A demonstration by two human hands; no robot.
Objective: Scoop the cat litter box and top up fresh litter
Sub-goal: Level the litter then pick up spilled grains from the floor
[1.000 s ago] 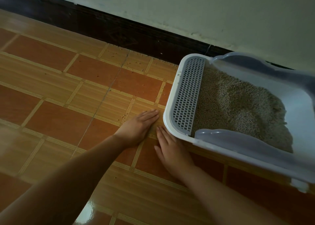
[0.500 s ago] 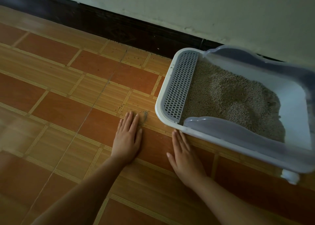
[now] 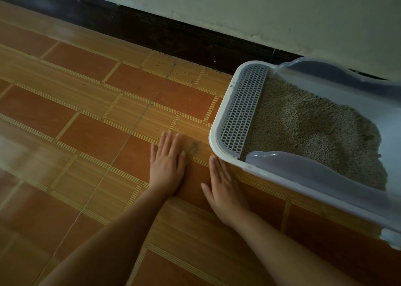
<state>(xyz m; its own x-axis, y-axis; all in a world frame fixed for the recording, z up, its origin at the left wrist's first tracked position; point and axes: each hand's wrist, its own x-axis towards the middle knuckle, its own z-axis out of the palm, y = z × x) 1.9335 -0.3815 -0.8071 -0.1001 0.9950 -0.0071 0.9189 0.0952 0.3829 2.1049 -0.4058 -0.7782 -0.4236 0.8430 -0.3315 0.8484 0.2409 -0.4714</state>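
Note:
A white litter box [image 3: 213,134] with a grey grid step [image 3: 243,110] stands on the tiled floor at the right, against the wall. Beige litter [image 3: 308,129] fills it unevenly, heaped toward the far right. My left hand [image 3: 168,162] lies flat on the floor, fingers straight, just left of a small dark pile of swept dirt and crumbs [image 3: 194,147]. My right hand [image 3: 223,183] lies flat too, its fingertips close to the box's near corner. Both hands hold nothing. No scoop is in view.
Orange and tan floor tiles [image 3: 86,123] stretch to the left. Scattered litter crumbs [image 3: 180,73] lie near the dark skirting board [image 3: 173,36] below the pale wall. The box's translucent side guards [image 3: 303,170] rise along its near and far edges.
My hands have drawn apart from a fingertip-to-fingertip V and now lie side by side. A small dark pile of gathered dirt shows between them near the box corner.

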